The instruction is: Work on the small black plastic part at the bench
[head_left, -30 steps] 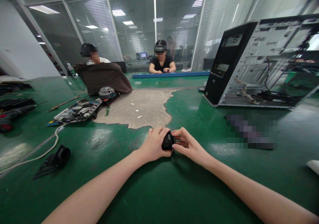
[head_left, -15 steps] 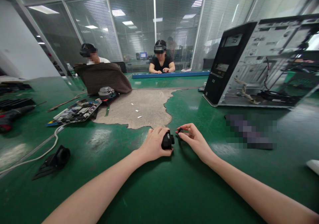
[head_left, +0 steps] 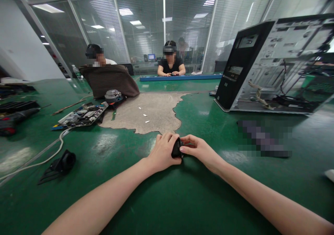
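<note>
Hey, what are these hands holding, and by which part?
The left hand grips a black object around its left side. The right hand is at the object's right end; whether it grips anything there cannot be told.

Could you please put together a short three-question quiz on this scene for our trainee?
1. Which hand is wrapped around the black part?
2. True or false: the circuit board lies to the left of the open computer case in the picture.
3. What colour is the table around its worn patch?
A) red
B) green
C) white

Key:
1. The left hand; the fingers of the right hand are at the part's right end.
2. True.
3. B.
</note>
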{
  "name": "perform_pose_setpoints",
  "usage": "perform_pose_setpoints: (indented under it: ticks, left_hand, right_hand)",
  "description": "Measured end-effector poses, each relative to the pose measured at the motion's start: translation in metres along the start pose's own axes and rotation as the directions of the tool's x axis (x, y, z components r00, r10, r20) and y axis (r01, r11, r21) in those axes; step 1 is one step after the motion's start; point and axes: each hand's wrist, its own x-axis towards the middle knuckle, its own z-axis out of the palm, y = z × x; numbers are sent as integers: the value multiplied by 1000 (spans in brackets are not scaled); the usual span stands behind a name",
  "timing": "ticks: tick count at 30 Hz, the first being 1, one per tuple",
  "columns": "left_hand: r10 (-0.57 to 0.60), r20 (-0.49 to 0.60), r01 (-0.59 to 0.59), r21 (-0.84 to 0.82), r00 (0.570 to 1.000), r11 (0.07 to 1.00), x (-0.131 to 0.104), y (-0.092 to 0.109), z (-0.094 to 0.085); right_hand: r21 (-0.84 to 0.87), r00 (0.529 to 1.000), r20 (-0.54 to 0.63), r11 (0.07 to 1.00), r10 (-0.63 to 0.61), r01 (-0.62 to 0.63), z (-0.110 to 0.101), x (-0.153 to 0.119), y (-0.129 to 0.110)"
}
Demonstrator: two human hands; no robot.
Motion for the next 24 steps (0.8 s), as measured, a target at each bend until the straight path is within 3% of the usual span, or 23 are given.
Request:
perform_pose_setpoints:
  ticks: [3, 11, 16, 24]
  left_hand:
    - [-1, -5, 1, 2, 1000, 1000, -1, -1, 1]
    - [44, -7, -44, -13, 999, 999, -2, -3, 1]
    - [85, -27, -87, -94, 996, 992, 0, -3, 1]
    - [63, 45, -56, -130, 997, 990, 3, -4, -2]
  right_hand:
    - [-11, 999, -34, 1000, -22, 22, 3, 1, 1]
    - [-76, 990, 11, 987, -139, 140, 2, -4, 10]
    - [-108, 987, -14, 982, -159, 157, 4, -6, 9]
    - [-91, 990, -21, 987, -138, 135, 5, -6, 7]
